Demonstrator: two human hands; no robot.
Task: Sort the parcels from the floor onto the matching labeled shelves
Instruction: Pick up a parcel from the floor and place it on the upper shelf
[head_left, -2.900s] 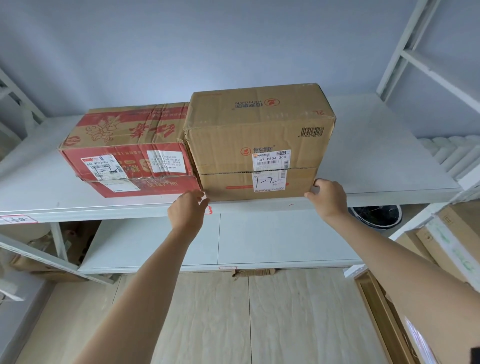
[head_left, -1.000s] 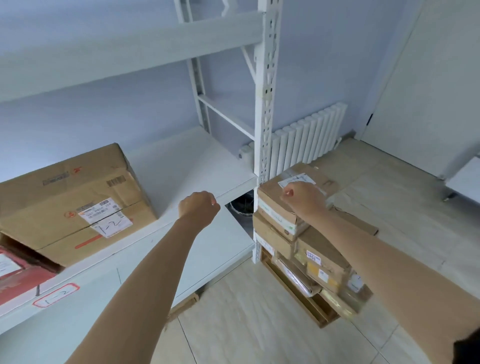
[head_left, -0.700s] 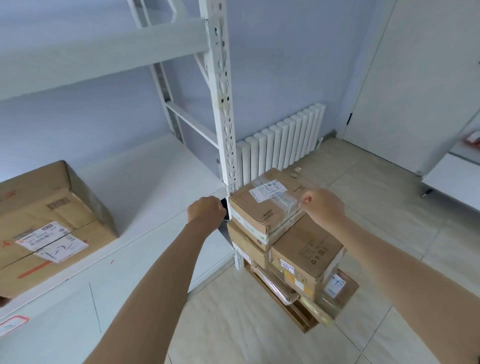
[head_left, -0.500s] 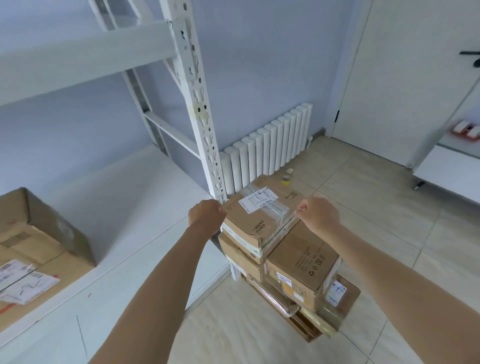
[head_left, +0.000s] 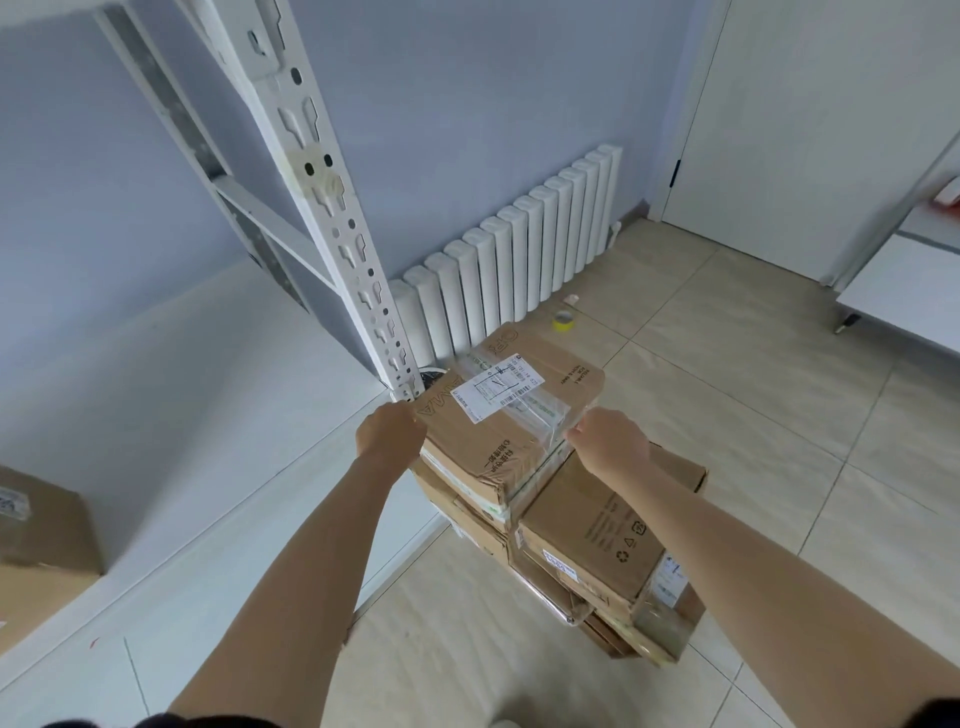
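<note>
A stack of cardboard parcels stands on the tiled floor beside the shelf's end. The top parcel (head_left: 483, 441) is brown, with a white shipping label and clear tape across its lid. My left hand (head_left: 389, 434) grips its left edge, fingers curled against the corner. My right hand (head_left: 608, 441) holds its right edge at the tape, fingertips on the lid's rim. Below it sits another brown parcel (head_left: 587, 530) with a recycling mark, and several more under that. The white shelf (head_left: 182, 389) runs along the left.
The shelf's perforated white upright (head_left: 332, 218) rises just behind my left hand. A brown box (head_left: 36, 551) sits on the shelf at far left. A white radiator (head_left: 519, 249) lines the wall, a yellow tape roll (head_left: 562, 320) lies on the floor, and a white table (head_left: 904, 291) stands at right.
I have turned right from the shelf with the 1-2 box to the floor stack. Both hands have come down onto the sides of the top parcel.
</note>
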